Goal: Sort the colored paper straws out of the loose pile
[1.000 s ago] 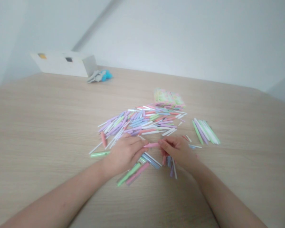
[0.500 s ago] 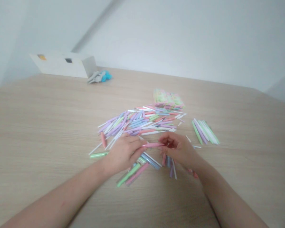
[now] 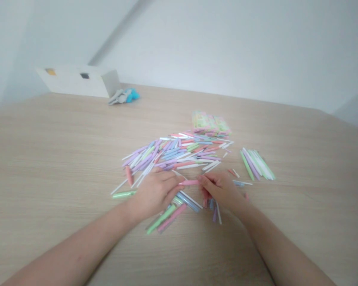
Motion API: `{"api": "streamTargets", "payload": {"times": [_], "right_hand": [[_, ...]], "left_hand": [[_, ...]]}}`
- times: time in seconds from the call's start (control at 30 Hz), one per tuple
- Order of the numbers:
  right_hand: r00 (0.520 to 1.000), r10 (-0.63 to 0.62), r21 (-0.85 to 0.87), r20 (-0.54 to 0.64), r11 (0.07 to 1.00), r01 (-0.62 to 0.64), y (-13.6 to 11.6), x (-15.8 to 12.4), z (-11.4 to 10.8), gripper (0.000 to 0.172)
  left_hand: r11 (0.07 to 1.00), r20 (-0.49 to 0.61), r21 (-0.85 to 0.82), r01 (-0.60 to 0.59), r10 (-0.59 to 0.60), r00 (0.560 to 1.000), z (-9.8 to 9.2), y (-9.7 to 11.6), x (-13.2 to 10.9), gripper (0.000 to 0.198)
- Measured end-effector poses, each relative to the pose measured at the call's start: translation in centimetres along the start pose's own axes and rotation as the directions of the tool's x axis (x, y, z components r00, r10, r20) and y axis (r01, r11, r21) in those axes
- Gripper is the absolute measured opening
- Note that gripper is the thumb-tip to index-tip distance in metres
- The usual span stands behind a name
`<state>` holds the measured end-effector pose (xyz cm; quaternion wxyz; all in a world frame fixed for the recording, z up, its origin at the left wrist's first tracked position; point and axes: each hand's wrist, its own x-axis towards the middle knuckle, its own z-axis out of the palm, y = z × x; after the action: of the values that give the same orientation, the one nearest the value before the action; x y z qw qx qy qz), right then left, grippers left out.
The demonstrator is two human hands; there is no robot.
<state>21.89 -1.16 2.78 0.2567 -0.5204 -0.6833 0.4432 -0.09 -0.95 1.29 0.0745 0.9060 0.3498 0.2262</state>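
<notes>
Between my two hands, roughly level above the table, is a slim pink pen-shaped stick [image 3: 190, 182]. My left hand [image 3: 158, 190] pinches its left end with thumb and fingers. On its right end, the thumb and fingertips of my right hand [image 3: 219, 188] are closed, hiding that tip. Below my left hand lie a green stick [image 3: 161, 219], a pink stick [image 3: 172, 218] and a blue one [image 3: 189, 201]. Beneath my right hand are a thin white stick [image 3: 218, 212] and some short coloured pieces, partly covered.
A wide heap of pastel and white sticks [image 3: 176, 153] spreads beyond my hands. Behind it sits a stack of printed pink-green packs [image 3: 210, 122]. A row of green, purple and white sticks [image 3: 258, 165] lies right. A white box [image 3: 77, 84] and grey-blue crumpled gloves [image 3: 123, 96] are at the back left.
My right hand has shifted slightly, its fingers closing further over the right end of the pink stick. More small pieces show beyond it. My left hand keeps its pinch.
</notes>
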Motion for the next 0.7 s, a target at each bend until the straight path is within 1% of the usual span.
{"api": "streamTargets", "payload": {"times": [0.13, 0.17, 0.23, 0.27, 0.3, 0.33, 0.43, 0.53, 0.7], "right_hand": [[1.000, -0.003, 0.025, 0.024, 1.000, 0.002, 0.13, -0.05, 0.13, 0.044], [0.999, -0.018, 0.046, 0.036, 0.999, 0.016, 0.08, -0.11, 0.11, 0.040], [0.997, -0.058, 0.116, 0.046, 0.992, 0.052, -0.03, -0.25, 0.00, 0.026], [0.996, -0.074, 0.153, 0.040, 0.986, 0.067, -0.04, -0.31, -0.07, 0.023], [0.996, -0.085, 0.175, 0.029, 0.981, 0.079, -0.02, -0.34, -0.16, 0.026], [0.996, -0.091, 0.177, 0.019, 0.980, 0.086, 0.04, -0.36, -0.24, 0.027], [0.997, -0.079, 0.138, -0.001, 0.987, 0.079, 0.31, -0.27, -0.37, 0.018], [0.999, -0.045, 0.123, -0.004, 0.991, 0.045, 0.34, -0.17, -0.26, 0.023], [1.000, 0.018, 0.038, 0.006, 0.999, -0.018, -0.10, -0.14, 0.14, 0.038]], "left_hand": [[1.000, -0.002, -0.011, -0.005, 0.005, 1.000, -0.03, -0.01, 0.06, 0.027], [1.000, -0.003, -0.013, -0.007, 0.006, 1.000, -0.02, -0.03, 0.07, 0.027], [1.000, -0.011, -0.014, -0.010, 0.010, 1.000, 0.04, -0.10, 0.07, 0.027], [1.000, -0.018, -0.013, -0.010, 0.010, 1.000, 0.09, -0.15, 0.07, 0.027], [1.000, -0.026, -0.010, -0.010, 0.010, 1.000, 0.13, -0.20, 0.07, 0.027], [1.000, -0.033, -0.008, -0.009, 0.009, 0.999, 0.18, -0.26, 0.07, 0.027], [1.000, -0.053, -0.007, -0.015, 0.015, 0.998, 0.25, -0.35, 0.07, 0.027], [1.000, -0.062, -0.007, -0.028, 0.027, 0.998, 0.20, -0.26, 0.06, 0.027], [1.000, -0.042, 0.011, -0.028, 0.028, 0.999, 0.05, 0.00, -0.03, 0.026]]}}
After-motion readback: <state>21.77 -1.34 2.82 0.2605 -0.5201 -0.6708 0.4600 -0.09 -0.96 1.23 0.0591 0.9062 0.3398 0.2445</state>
